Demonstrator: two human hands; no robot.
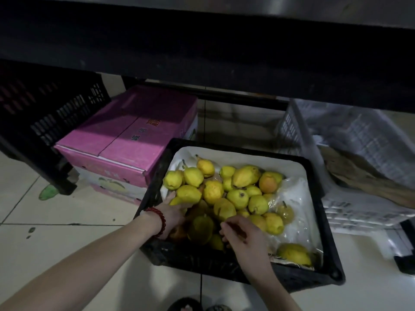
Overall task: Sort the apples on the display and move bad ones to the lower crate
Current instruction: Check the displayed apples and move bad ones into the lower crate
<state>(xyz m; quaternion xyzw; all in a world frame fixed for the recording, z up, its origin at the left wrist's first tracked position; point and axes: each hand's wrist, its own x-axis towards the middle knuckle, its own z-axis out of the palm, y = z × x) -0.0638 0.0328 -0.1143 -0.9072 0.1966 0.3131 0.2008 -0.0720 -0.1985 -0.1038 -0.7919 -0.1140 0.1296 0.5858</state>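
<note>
A black plastic crate (327, 261) lined with white paper sits on the floor and holds several yellow-green fruits (238, 198) piled toward its left half. My left hand (173, 212), with a red bead bracelet on the wrist, reaches into the crate's left side, fingers wrapped around a yellow fruit (187, 194). My right hand (242, 234) hovers over the near edge of the pile, fingers curled down among darker fruits; whether it holds one is hidden. A single fruit (294, 254) lies apart in the near right corner.
A pink cardboard box (125, 135) stands left of the crate, with an empty black crate (45, 122) tilted behind it. A white crate (359, 176) with cardboard inside stands at the right. A dark shelf edge (202, 52) overhangs above. Tiled floor (56, 221) lies at the left.
</note>
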